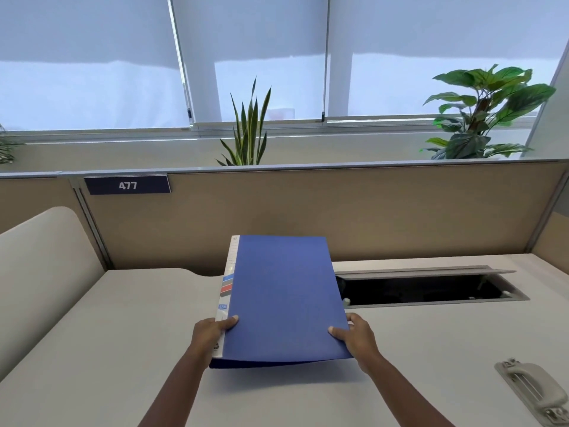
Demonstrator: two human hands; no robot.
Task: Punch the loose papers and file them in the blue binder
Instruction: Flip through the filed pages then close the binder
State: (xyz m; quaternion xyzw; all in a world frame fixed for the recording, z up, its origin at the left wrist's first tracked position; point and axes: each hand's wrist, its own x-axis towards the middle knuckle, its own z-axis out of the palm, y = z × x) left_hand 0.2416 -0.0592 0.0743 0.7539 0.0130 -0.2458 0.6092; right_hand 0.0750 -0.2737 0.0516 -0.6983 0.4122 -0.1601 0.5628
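Note:
The blue binder (281,297) is closed and held above the desk, its far end tilted upward, with a white label strip along its left spine. My left hand (211,332) grips the near left corner at the spine, thumb on top of the cover. My right hand (354,337) grips the near right corner, thumb on the cover as well. A grey hole punch (532,388) lies on the desk at the lower right, away from both hands. No loose papers are in view.
The beige desk (101,349) runs to a tan partition (369,211) carrying a "477" plate (127,185). An open cable tray (428,289) is cut into the desk right of the binder. Potted plants (248,131) stand behind the partition.

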